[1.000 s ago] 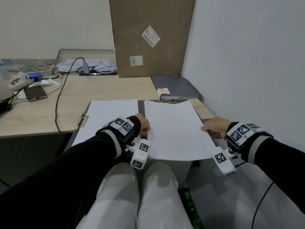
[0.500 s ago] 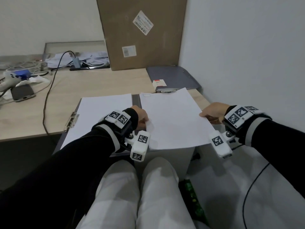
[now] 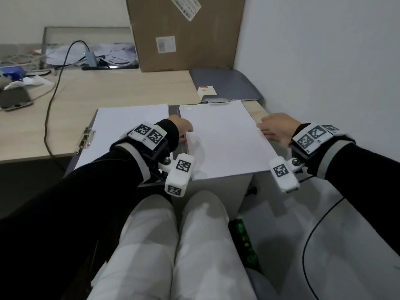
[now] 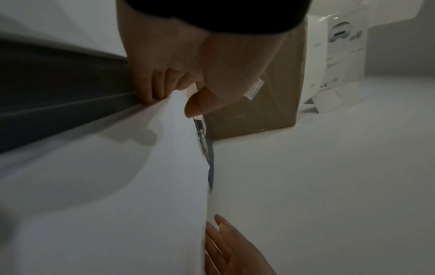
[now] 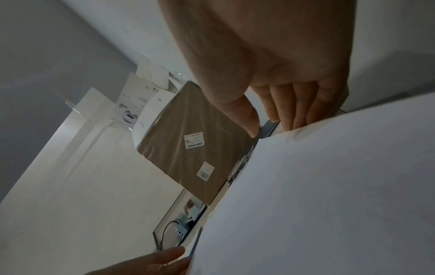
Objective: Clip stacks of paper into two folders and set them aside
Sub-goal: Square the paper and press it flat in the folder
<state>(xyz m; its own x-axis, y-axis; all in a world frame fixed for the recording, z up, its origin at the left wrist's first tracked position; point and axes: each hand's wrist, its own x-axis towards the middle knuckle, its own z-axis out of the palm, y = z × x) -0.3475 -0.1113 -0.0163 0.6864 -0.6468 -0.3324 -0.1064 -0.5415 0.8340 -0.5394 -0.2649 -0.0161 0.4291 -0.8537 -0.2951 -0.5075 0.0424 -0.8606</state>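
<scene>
An open grey folder (image 3: 174,109) lies on the desk's near right corner. A white paper stack (image 3: 127,122) sits on its left half, under a metal clip (image 3: 85,138). I hold a second paper stack (image 3: 223,137) over the right half. My left hand (image 3: 184,132) pinches its left edge, thumb on top and fingers (image 4: 153,93) beneath. My right hand (image 3: 266,128) pinches its right edge between the thumb and fingers (image 5: 294,115). The stack's near end overhangs the desk edge. A metal clip (image 4: 202,137) shows at its far end.
A closed grey folder (image 3: 225,85) lies behind, against the white wall (image 3: 324,61), with a small red-and-white box (image 3: 207,91) on it. A tall cardboard box (image 3: 184,33) stands at the back. A black cable (image 3: 52,100) and a phone (image 3: 14,100) are on the left.
Both hands have slid the right stack away from me, so less of it overhangs the desk edge. The hold on its two edges looks the same.
</scene>
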